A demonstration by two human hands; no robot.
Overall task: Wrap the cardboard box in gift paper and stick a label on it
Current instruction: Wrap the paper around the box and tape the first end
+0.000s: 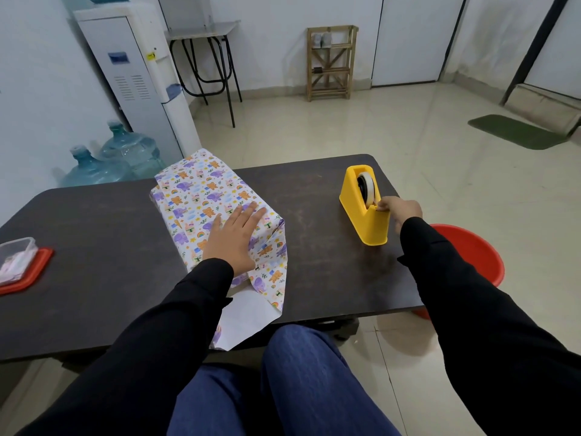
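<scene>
The box [201, 196] stands on the dark table [94, 247], covered in white gift paper printed with purple elephants and orange bears. Loose paper [251, 309] hangs open at its near end, white side showing, past the table's front edge. My left hand [234, 237] lies flat on top of the box with straight fingers, pressing the paper down. My right hand [401, 209] pinches the tape end at the cutter of the yellow tape dispenser [364, 209], which stands to the right of the box.
A clear plastic container [15, 259] on a red lid sits at the table's left edge. A red bucket [471, 256] stands on the floor to the right of the table. Water bottles [125, 152] and a dispenser [135, 73] stand behind on the left.
</scene>
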